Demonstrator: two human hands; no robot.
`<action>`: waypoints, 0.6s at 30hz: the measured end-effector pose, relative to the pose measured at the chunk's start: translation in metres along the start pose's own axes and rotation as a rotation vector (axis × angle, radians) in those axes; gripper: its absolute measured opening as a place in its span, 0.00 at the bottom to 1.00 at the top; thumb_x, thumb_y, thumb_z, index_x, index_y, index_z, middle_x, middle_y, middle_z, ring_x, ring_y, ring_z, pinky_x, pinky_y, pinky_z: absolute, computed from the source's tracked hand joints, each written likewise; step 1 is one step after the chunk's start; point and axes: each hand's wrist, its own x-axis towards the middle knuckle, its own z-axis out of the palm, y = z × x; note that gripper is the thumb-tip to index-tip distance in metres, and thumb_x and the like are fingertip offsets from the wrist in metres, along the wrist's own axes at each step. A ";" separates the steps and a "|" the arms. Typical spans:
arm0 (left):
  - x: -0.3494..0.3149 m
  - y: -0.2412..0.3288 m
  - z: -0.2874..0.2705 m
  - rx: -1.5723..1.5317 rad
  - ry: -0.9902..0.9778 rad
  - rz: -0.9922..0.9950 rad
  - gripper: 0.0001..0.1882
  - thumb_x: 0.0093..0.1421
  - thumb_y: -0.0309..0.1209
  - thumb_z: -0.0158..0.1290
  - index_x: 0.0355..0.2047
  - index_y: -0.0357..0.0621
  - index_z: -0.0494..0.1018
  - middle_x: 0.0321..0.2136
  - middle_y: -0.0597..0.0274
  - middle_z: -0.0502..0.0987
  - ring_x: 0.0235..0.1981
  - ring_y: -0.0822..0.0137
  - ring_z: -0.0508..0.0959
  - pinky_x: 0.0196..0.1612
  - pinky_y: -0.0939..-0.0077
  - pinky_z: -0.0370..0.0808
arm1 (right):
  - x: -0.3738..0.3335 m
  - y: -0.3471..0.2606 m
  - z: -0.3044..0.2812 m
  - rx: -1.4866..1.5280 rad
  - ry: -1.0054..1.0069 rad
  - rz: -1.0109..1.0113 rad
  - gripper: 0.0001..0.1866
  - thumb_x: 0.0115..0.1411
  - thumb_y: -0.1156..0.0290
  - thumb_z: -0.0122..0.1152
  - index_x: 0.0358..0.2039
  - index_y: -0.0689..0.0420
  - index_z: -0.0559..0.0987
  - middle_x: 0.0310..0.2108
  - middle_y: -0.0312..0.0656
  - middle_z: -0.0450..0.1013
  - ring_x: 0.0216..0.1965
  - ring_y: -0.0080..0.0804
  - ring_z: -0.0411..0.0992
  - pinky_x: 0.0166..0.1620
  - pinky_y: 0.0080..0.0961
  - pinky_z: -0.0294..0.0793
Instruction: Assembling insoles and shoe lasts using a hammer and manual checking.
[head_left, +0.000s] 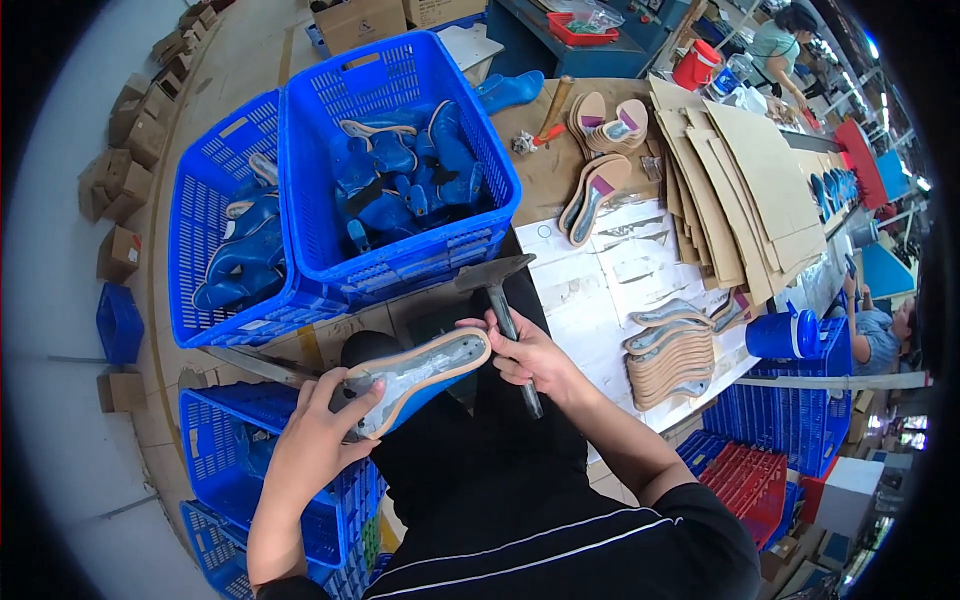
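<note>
A blue shoe last [425,408] lies sole up across my lap, with a grey, tan-edged insole [425,362] on its face. My left hand [315,435] grips its wider end, thumb across the insole. In my right hand [530,355] is a hammer [503,312], its dark metal head up and its handle pointing down past my palm. The fingertips of that hand are close to the narrow end of the last; whether they touch it I cannot tell.
Blue crates [400,255] of blue lasts stand ahead and left. On the right-hand table [560,285] are stacked insoles [672,365], more insoles [600,190], cardboard sheets [750,185], another hammer [552,125] and a blue jug [783,333]. Two people [785,50] work farther right.
</note>
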 end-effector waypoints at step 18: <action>0.006 -0.002 -0.005 0.076 -0.087 -0.011 0.38 0.48 0.34 0.77 0.62 0.72 0.80 0.63 0.53 0.72 0.59 0.48 0.76 0.55 0.56 0.83 | 0.002 0.004 -0.007 0.041 -0.033 0.002 0.08 0.74 0.70 0.61 0.45 0.49 0.69 0.68 0.52 0.69 0.13 0.11 0.57 0.14 0.12 0.55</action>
